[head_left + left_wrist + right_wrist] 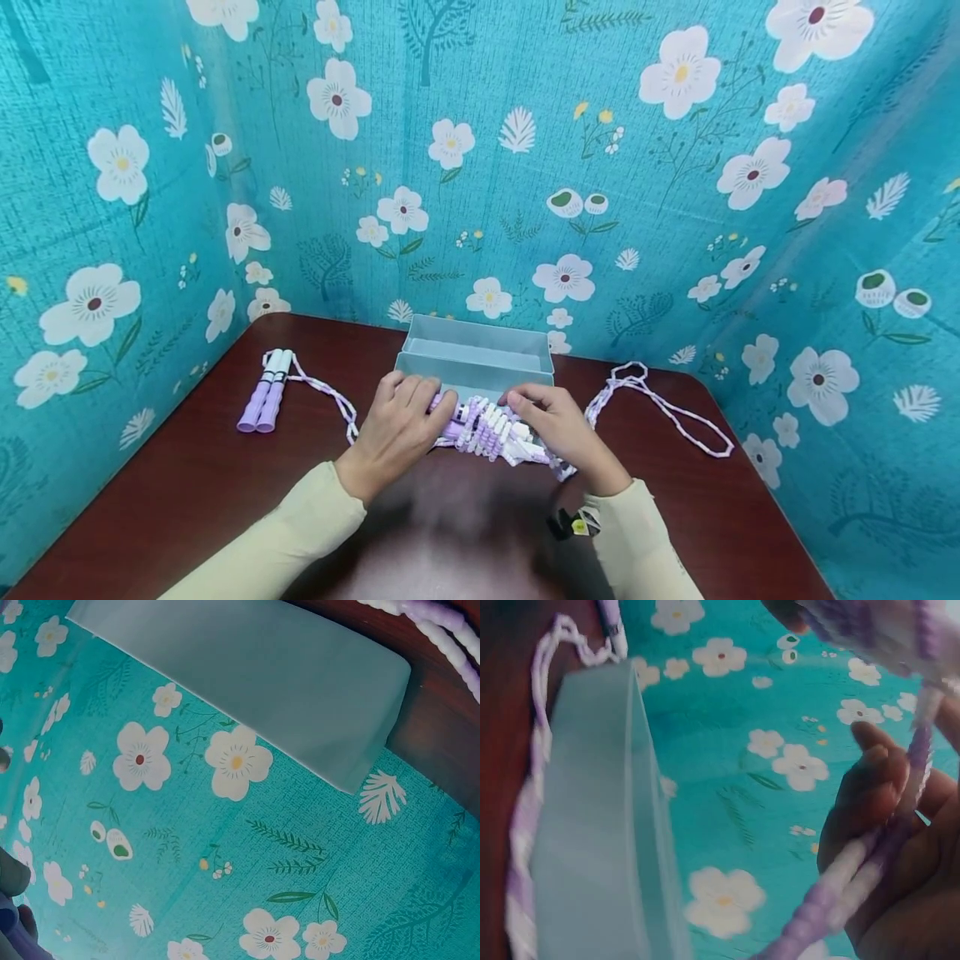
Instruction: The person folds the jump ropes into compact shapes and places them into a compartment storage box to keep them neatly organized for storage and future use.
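Observation:
A bundled jump rope (491, 429) with purple and white beads hangs between both hands, its cord wound in tight coils. At the bundle's left end, the left hand (401, 425) grips it with curled fingers. On the other side the right hand (555, 423) holds the beaded cord; in the right wrist view a doubled strand (855, 870) runs across its palm and under the bent fingers. Only slivers of the left fingers (13, 874) and a purple part show at the left wrist view's edge. The hands hide parts of the bundle.
Just behind the hands stands a grey-blue box (480, 336) with two long compartments. Two purple and white jump rope handles (266, 392) lie on the dark table (187, 500) at left, trailing cord. A beaded cord loop (675, 408) lies at right. A flowered curtain (480, 167) surrounds the table.

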Tool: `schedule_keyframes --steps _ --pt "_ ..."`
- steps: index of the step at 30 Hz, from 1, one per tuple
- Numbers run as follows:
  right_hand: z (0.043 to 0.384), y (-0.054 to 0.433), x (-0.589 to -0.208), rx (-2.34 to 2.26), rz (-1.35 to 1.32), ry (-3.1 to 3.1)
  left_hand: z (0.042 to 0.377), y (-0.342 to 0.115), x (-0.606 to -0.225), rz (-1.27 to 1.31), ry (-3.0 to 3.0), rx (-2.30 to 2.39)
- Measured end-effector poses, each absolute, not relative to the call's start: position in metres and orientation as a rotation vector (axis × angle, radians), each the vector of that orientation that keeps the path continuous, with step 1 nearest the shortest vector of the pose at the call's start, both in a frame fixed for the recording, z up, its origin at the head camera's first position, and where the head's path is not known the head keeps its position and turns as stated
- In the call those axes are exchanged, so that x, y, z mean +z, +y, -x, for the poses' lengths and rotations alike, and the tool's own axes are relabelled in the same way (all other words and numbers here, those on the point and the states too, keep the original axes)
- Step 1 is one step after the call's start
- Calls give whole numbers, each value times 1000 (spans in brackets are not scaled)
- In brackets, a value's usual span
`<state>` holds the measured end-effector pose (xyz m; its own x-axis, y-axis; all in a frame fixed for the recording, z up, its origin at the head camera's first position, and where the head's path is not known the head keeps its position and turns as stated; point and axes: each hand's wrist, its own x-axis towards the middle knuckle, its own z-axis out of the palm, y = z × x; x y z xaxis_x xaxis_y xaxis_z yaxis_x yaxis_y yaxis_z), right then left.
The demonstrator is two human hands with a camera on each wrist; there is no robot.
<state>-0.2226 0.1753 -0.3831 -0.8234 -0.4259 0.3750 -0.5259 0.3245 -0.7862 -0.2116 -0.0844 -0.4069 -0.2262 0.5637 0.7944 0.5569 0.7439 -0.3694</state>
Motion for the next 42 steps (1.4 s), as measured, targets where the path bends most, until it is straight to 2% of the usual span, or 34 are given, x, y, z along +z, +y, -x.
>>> schedule_keyframes --steps 6,10,15,21,26,33,42 --pt "218 161 -405 2179 -1064 -2186 212 -83 -404 798 -1870 -66" --pt "208 150 -404 2165 -1041 -2163 214 -87 -402 733 -1903 -63" --pt "203 142 -406 2027 -951 -2280 219 -95 -394 634 -1919 -72" --pt "207 143 -423 1891 -962 -2451 227 -102 -381 563 -1882 -112" --pt "198 143 -423 1564 -923 -2672 229 -105 -375 488 -1890 -82" --pt "173 136 -404 951 -979 -2742 229 -105 -380 428 -1950 -33" --pt "153 134 -373 552 -1065 -2360 227 -102 -388 488 -1993 1"
